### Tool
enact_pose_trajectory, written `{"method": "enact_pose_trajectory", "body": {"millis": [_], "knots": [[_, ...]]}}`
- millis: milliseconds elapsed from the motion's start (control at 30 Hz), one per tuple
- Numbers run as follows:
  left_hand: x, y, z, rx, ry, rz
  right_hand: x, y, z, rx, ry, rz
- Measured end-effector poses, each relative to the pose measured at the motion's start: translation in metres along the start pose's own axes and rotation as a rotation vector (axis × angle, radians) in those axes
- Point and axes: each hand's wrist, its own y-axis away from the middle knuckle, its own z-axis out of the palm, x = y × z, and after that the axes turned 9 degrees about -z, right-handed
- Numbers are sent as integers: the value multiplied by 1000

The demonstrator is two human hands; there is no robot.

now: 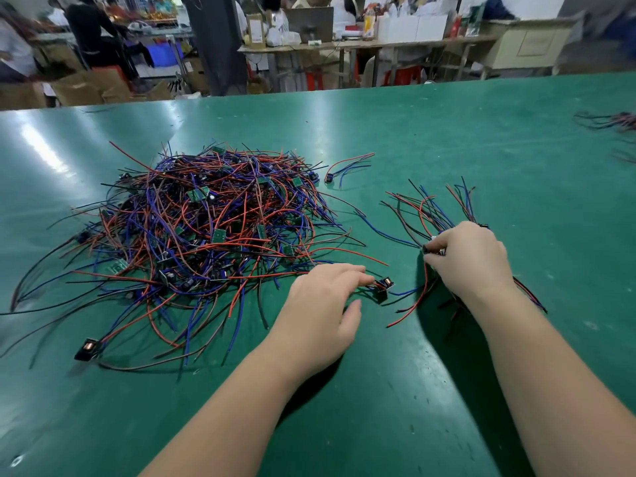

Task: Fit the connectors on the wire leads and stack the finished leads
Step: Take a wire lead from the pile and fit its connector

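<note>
Head cam: we've got a green table [481, 139] with a big tangled pile [206, 228] of red, blue and black leads left of centre, little green boards mixed in. Our right hand [468, 259] is off to the right, fingers curled and pinching a bundle [427, 248] of leads where their ends gather. The wires fan out away from us, and a few trail back under the wrist. Our left hand [327, 304] is relaxed, fingers straight and thumb spread. Its index tip just touches the wires of a loose lead [382, 289] with a small black coil part, which lies on the table between pile and bundle, so no real grip there. A stray lead [328, 179] lies alone beyond the pile, and a small heap [612, 120] sits at the far right edge.
</note>
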Motion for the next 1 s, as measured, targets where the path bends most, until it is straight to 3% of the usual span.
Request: {"method": "enact_pose_trajectory", "body": {"millis": [67, 167, 267, 367, 433, 500, 633, 733, 833, 1000], "knots": [[-2, 1, 4, -45, -165, -28, 0, 1, -1, 41, 55, -22], [-5, 1, 10, -25, -317, -70, -7, 9, -8, 121, -303, -182], [-8, -1, 10, 46, -330, -79, -25, 23, -11, -119, -503, -413], [-10, -2, 11, 81, -238, -84, -36, 26, 2, -250, -345, -487], [-10, -3, 11, 129, -130, -75, -38, 23, 6, -196, -346, -460], [-8, -5, 7, 225, 20, -73, -38, 23, 3, -97, -497, -368], [-4, -8, 0, 455, 452, -144, -41, 23, -11, -65, -1299, -4], [-3, -12, -4, 506, 778, -317, -45, 24, -19, -128, -1670, 120], [-8, -17, -8, 555, 945, -429, -44, 24, -24, -116, -1827, 151], [-14, -19, -10, 553, 1002, -517, -40, 22, -23, -86, -1822, 100]]}}
